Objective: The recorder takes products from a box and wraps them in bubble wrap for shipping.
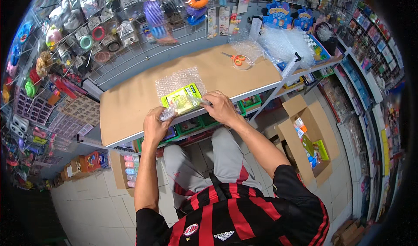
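A yellow-green packaged item [182,99] lies on a sheet of bubble wrap [179,80] near the front edge of a brown tabletop [130,102]. My left hand [156,123] pinches the near left corner of the bubble wrap, folded up against the package. My right hand [221,107] grips the wrap at the package's right side. The far part of the sheet lies flat on the table.
Orange-handled scissors [237,59] and a heap of bubble wrap [283,43] sit at the table's far right. A wire grid wall [87,41] hung with small goods stands behind. An open cardboard box [307,139] with goods is on the floor to the right; shelves line the right.
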A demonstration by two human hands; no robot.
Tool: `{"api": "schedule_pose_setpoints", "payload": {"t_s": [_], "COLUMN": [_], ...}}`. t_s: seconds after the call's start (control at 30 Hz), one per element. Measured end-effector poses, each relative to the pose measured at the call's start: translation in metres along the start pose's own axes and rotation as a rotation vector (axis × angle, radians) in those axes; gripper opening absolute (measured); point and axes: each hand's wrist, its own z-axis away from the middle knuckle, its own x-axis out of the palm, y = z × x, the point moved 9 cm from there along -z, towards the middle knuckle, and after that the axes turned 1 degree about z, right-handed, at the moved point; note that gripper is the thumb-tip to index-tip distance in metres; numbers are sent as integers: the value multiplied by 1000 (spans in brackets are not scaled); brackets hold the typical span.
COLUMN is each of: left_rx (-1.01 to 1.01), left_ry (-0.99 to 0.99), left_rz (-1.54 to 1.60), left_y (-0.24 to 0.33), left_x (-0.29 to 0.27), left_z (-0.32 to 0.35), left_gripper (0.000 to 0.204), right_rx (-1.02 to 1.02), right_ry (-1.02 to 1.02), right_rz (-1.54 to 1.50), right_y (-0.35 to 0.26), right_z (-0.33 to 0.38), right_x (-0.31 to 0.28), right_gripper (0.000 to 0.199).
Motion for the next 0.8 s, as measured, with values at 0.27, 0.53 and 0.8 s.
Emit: {"api": "schedule_pose_setpoints", "payload": {"t_s": [0.27, 0.53, 0.8], "left_rx": [-302, -415, -377], "left_ry": [78, 79, 75], "left_rz": [416, 428, 161], "left_y": [-50, -63, -44], "left_x": [11, 15, 7], "left_z": [-5, -25, -35], "left_gripper": [26, 21, 54], "right_rx": [362, 335, 112], "right_ry": [-158, 11, 66], "right_rz": [-94, -26, 183], "right_y": [29, 29, -12], "right_z": [-19, -22, -26], "right_x": [14, 9, 2], "right_gripper": [38, 21, 28]}}
